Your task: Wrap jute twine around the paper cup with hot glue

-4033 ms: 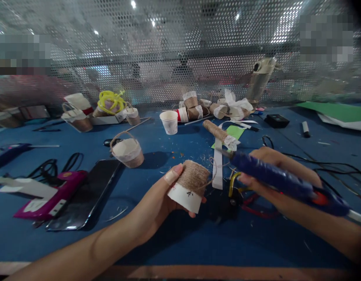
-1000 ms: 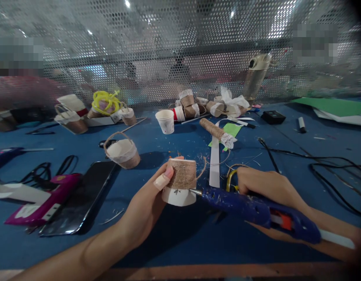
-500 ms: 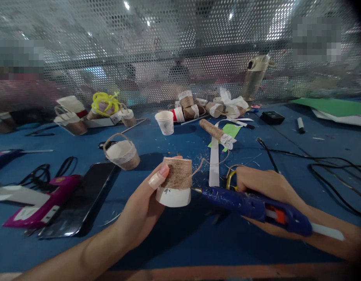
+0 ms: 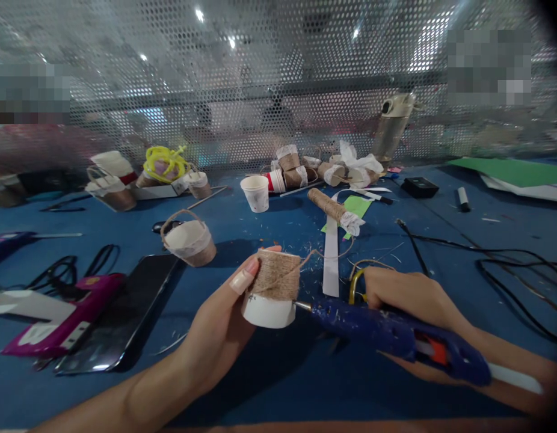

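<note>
Reaches in from both sides with bare arms (image 4: 134, 394). Pinches with the left hand (image 4: 218, 328), thumb (image 4: 249, 269) in front and fingers (image 4: 275, 248) behind. Wears a pale strip (image 4: 240, 281) on that thumb. Curls the right hand (image 4: 409, 297), knuckles up.

The cup (image 4: 273, 288) wore rough, matt twine over smooth, dull white paper. The glue gun (image 4: 373, 328) had a blue plastic body, speckled and scuffed, and a shiny metal nozzle (image 4: 304, 306). The phone (image 4: 120, 313) was dark and glossy, the magenta case (image 4: 75, 313) smooth and slightly shiny. Coarse twine also covered the roll (image 4: 328, 204); the strip (image 4: 331, 258) looked like smooth paper. The perforated screen (image 4: 242, 78) looked like metal, the blue tabletop (image 4: 260, 385) matt.
</note>
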A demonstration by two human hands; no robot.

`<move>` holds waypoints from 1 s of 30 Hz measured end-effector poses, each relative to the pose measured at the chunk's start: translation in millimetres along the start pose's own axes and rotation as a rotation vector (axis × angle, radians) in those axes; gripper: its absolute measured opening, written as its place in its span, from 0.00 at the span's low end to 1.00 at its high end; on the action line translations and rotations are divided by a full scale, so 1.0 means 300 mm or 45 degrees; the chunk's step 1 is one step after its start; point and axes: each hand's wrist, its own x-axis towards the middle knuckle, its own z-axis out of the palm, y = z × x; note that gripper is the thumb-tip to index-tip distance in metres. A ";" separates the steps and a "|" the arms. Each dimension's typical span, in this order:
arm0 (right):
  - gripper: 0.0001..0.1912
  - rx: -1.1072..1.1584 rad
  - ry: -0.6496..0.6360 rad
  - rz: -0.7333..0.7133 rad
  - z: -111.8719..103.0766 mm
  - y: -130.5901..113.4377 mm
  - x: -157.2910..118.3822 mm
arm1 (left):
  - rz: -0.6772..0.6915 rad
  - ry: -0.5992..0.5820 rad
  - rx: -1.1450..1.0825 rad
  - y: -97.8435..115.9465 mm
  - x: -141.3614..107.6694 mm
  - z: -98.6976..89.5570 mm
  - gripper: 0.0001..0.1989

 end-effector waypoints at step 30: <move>0.09 0.670 0.081 0.189 0.026 0.027 0.075 | -0.081 -0.147 0.324 -0.015 0.002 0.000 0.19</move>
